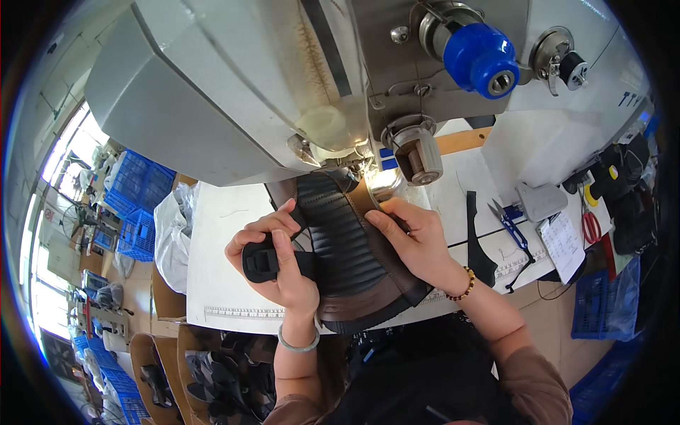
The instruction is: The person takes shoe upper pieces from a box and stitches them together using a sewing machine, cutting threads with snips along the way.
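A curved piece of sewn leather (344, 244), with a black ribbed middle and brown borders, lies under the sewing machine's lit needle area (363, 164). My left hand (282, 258) is at its left side, the fingers closed around a black strap with a plastic buckle (262, 265). The strap runs toward the ribbed part. My right hand (418, 237) pinches the brown right border between thumb and fingers, just below the needle area. The machine head hides the piece's far end.
The large grey sewing machine (212, 92) overhangs the white table (227, 219). Right of the leather lie a black cut piece (478, 244), blue-handled thread snips (513, 227) and red-handled scissors (591, 225). Cardboard boxes (185, 354) stand at lower left, blue crates (138, 185) farther left.
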### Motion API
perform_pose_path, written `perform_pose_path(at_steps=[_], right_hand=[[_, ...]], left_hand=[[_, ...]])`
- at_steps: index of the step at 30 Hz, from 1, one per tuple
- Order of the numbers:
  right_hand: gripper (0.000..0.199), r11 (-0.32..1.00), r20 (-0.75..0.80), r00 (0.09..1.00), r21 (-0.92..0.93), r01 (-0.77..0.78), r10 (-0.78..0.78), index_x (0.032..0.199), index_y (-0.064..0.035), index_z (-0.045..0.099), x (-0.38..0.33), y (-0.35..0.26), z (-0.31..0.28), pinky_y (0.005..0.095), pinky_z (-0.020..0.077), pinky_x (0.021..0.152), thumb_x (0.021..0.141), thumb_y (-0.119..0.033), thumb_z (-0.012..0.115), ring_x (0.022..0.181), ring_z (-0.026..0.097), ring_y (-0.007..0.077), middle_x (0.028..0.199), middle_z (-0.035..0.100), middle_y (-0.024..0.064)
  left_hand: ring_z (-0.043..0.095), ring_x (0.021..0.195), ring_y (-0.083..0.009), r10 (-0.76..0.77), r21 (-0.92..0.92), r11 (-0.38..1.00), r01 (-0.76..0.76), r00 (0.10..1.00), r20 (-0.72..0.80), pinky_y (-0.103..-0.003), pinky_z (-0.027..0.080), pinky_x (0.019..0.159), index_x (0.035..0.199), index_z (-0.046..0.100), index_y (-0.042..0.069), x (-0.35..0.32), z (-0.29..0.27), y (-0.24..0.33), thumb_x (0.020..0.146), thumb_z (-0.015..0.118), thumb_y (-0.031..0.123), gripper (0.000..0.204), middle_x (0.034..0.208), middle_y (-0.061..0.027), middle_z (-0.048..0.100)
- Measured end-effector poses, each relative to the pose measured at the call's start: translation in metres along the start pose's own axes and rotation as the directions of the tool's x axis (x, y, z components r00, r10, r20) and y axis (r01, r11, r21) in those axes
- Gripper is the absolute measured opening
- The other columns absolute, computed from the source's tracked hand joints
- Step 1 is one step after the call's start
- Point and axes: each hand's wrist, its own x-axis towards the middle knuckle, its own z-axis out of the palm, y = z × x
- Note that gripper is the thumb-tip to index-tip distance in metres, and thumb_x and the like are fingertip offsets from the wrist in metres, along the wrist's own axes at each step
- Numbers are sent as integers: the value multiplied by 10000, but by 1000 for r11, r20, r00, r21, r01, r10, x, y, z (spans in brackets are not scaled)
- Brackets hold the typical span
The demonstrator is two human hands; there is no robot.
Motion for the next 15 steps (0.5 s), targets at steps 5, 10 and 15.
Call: perform_pose_path(at_steps=[5,10,15], right_hand=[[143,998,-30,999,54,-39,41,841,2,593,-1,4,6,244,360,461,873,-136,614,484,437,80,563,518,73],[179,989,-72,988,65,-132,137,825,5,590,2,-1,7,237,348,456,876,-164,623,499,411,41,564,530,47],[228,976,108,983,148,-160,145,785,2,559,-3,3,-12,221,302,461,851,-191,661,530,344,31,560,447,-9]], left_hand=[[515,741,-192,0,-15,1000,1,1000,24,-526,447,895,961,347,39,5,2,-3,870,507,-3,189,774,-128,508],[529,774,-204,-60,-47,997,61,998,20,-496,453,887,974,359,40,16,3,-11,873,480,-40,177,804,-122,516],[539,806,-200,-97,-64,993,102,993,73,-450,457,871,966,384,37,27,-3,-18,889,487,-22,141,818,-110,517]])
